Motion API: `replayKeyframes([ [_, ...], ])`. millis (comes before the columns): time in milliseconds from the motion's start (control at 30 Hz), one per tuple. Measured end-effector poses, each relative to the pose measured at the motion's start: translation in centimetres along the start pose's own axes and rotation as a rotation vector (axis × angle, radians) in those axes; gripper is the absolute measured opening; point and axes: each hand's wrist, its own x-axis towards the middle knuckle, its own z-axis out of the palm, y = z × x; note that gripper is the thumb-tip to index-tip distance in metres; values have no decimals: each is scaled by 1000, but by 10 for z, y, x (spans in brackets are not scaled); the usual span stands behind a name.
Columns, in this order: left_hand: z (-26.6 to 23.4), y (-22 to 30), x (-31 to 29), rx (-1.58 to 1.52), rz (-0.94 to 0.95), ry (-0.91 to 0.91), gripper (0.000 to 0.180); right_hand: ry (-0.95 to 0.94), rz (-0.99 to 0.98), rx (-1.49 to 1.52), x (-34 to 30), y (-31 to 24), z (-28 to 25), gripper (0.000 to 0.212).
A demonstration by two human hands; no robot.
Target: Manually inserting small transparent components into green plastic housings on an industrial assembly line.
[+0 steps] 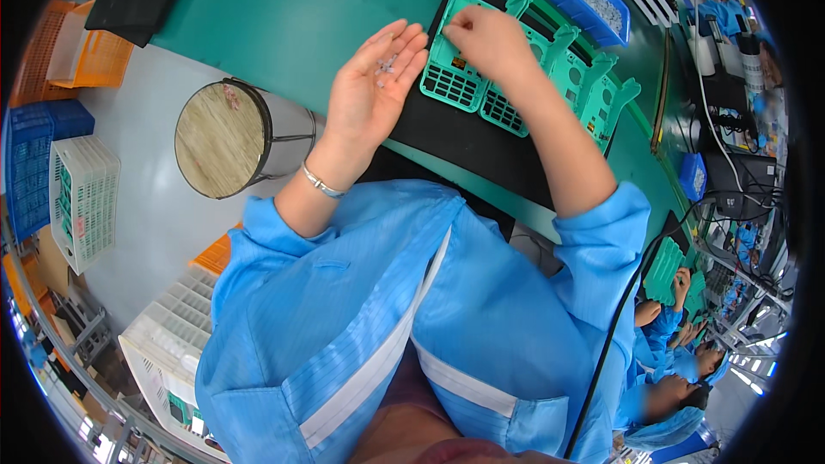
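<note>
My left hand (369, 90) is turned palm up with its fingers extended, cradling several small translucent pieces (387, 64). To its right, my right hand (485, 39) is closed in a pinch above the leftmost green plastic housing (451, 86). Whatever lies between those fingertips is too small or hidden to make out. This housing has a grid of rectangular openings at its near end and upright arms at its far end. Several like housings, such as the one at the right end (597, 112), stand in a row beside it on a black mat (464, 150).
A blue bin (589, 0) full of small pale pieces stands at the back right of the green table (258, 26). A round wooden-topped stool (222, 139) is at left, near a white crate (84, 202) and orange bins (103, 56). Co-workers (666, 378) sit at right.
</note>
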Motion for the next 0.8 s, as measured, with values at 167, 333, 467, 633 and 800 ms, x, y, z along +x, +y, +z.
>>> replayKeyframes([
  [167,10,12,11,79,52,-1,33,374,-336,-31,-38,13,22,22],
  [333,58,10,54,259,25,-122,34,406,-375,-206,-41,7,29,28],
  [467,117,-19,104,397,2,-319,34,457,-387,-213,-37,8,35,14],
  [633,182,-82,167,548,0,-523,33,421,-369,-87,-45,2,33,16],
  [800,192,-141,201,1252,328,-634,40,472,-310,577,-44,0,35,16],
])
